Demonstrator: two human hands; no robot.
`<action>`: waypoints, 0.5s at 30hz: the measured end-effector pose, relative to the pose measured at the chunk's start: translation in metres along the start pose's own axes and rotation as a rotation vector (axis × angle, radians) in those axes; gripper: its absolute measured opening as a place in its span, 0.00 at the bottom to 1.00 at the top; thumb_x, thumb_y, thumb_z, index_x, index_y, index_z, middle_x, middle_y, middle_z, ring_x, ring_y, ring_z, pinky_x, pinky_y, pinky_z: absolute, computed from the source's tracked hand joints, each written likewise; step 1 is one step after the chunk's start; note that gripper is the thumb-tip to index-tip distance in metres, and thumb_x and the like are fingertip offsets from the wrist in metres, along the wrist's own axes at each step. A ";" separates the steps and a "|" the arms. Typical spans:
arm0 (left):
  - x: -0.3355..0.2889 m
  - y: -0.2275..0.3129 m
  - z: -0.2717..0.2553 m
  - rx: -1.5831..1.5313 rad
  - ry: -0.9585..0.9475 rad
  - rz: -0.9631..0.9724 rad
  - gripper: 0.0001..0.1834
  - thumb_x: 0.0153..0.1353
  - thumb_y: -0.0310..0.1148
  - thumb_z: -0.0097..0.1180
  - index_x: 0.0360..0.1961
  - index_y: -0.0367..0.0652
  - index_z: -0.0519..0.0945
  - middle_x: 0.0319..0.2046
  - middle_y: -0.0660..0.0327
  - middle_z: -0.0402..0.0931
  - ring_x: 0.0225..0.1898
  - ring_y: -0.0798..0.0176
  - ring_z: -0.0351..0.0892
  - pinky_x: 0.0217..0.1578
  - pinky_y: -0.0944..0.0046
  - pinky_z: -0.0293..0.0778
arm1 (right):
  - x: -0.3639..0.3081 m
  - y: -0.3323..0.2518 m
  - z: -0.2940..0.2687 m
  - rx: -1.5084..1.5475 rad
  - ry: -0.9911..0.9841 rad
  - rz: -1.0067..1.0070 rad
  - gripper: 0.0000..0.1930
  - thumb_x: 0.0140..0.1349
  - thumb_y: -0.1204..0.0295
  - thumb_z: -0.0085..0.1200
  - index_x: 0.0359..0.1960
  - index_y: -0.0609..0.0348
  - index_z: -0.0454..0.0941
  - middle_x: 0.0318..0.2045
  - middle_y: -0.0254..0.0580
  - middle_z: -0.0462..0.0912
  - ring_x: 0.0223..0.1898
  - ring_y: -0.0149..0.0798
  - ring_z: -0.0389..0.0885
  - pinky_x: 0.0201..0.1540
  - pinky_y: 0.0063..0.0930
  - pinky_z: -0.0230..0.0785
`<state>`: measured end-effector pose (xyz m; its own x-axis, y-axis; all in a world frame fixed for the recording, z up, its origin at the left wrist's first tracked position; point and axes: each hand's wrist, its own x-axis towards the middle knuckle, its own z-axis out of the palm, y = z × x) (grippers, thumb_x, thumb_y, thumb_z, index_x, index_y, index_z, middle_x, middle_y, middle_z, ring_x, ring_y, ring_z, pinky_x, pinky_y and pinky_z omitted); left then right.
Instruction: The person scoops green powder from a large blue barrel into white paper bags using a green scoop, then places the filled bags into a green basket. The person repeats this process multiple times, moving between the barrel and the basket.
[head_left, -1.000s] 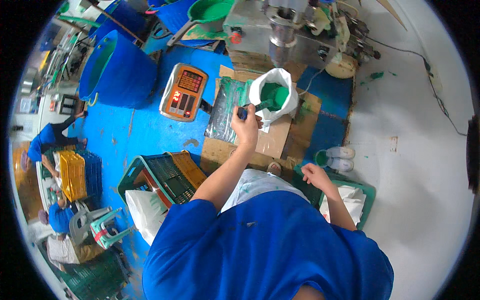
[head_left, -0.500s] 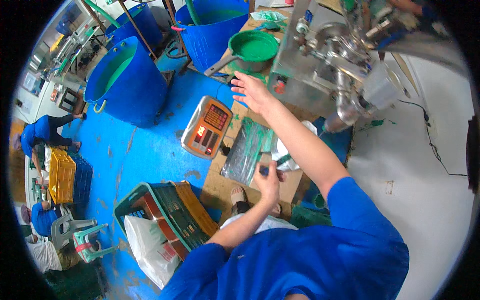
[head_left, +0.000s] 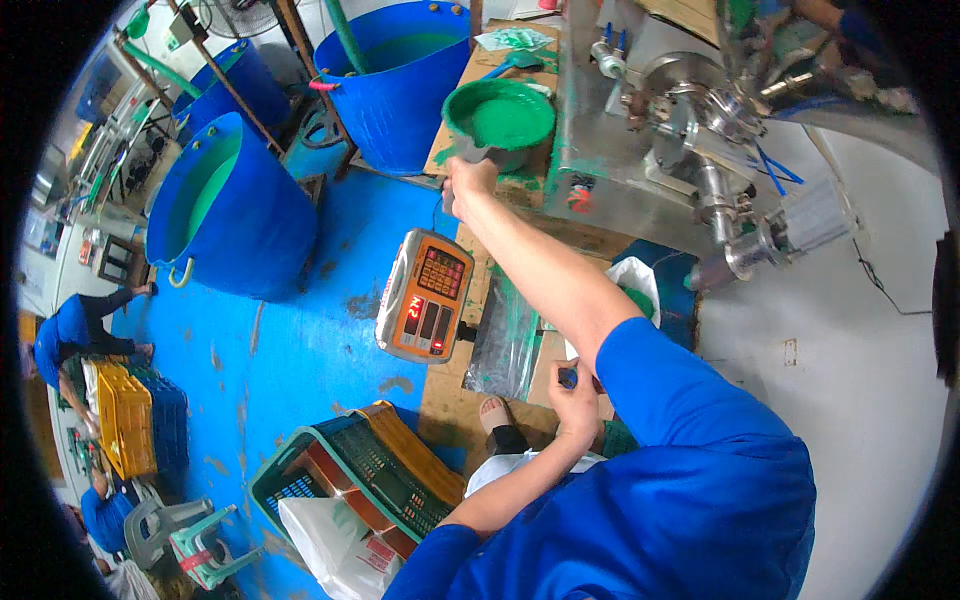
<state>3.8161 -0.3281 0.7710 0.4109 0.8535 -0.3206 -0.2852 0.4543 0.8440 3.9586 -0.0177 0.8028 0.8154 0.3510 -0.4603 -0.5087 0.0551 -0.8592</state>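
Observation:
My right hand [head_left: 468, 183] reaches out to the far side, its fingers wrapped round the handle of a grey dipper [head_left: 508, 158] that holds green paste. The dipper rests on a wooden board beside the steel machine. Close to my body, my left hand [head_left: 576, 402] is closed on a small object with a dark round end [head_left: 568, 378]; its remainder is hidden. Past that hand, partly behind my right forearm, a white bag [head_left: 640, 272] with green stuff inside stands open. An orange-faced scale [head_left: 425, 295] joins a plastic-covered platform [head_left: 500, 350] smeared green.
Blue tubs [head_left: 240, 215] holding green liquid stand at the far left. The steel machine [head_left: 640, 170] fills the far right. Stacked crates [head_left: 385, 470] with a white bag [head_left: 325, 540] sit near left. Two co-workers in blue are beside a yellow crate [head_left: 122, 405].
My right hand, formerly open beside the dipper, has closed round its handle. My left hand has shifted right and nearer my body. The scale's reading differs, and the whole view has shifted.

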 end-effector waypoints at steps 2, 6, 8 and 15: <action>0.000 -0.001 0.004 0.061 0.035 -0.030 0.09 0.61 0.29 0.52 0.29 0.40 0.65 0.19 0.60 0.73 0.17 0.69 0.73 0.16 0.68 0.71 | -0.021 -0.009 -0.020 -0.053 -0.142 0.008 0.10 0.51 0.77 0.53 0.33 0.63 0.65 0.16 0.38 0.69 0.13 0.32 0.67 0.12 0.29 0.60; 0.001 -0.007 0.009 -0.072 0.065 -0.126 0.09 0.60 0.28 0.51 0.29 0.39 0.64 0.16 0.56 0.72 0.14 0.65 0.73 0.14 0.67 0.72 | -0.077 -0.028 -0.072 -0.128 -0.356 0.042 0.12 0.50 0.76 0.55 0.32 0.62 0.64 0.18 0.37 0.69 0.14 0.30 0.68 0.12 0.26 0.60; 0.001 -0.013 0.009 -0.061 0.054 -0.094 0.09 0.60 0.30 0.52 0.31 0.39 0.64 0.17 0.57 0.73 0.15 0.65 0.74 0.15 0.67 0.71 | -0.106 -0.043 -0.104 -0.102 -0.506 0.057 0.10 0.51 0.76 0.55 0.31 0.60 0.65 0.17 0.34 0.69 0.14 0.27 0.67 0.12 0.25 0.60; 0.008 -0.043 0.010 -0.138 0.099 -0.068 0.13 0.59 0.32 0.55 0.37 0.37 0.66 0.23 0.57 0.75 0.18 0.65 0.75 0.18 0.67 0.74 | -0.208 -0.106 -0.223 -0.358 -0.814 0.085 0.07 0.54 0.74 0.54 0.28 0.59 0.68 0.15 0.31 0.68 0.13 0.24 0.66 0.12 0.21 0.59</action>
<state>3.8405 -0.3439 0.7364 0.3482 0.8373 -0.4216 -0.3782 0.5370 0.7541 3.9047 -0.3046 0.9394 0.2605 0.9030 -0.3416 -0.3305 -0.2490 -0.9104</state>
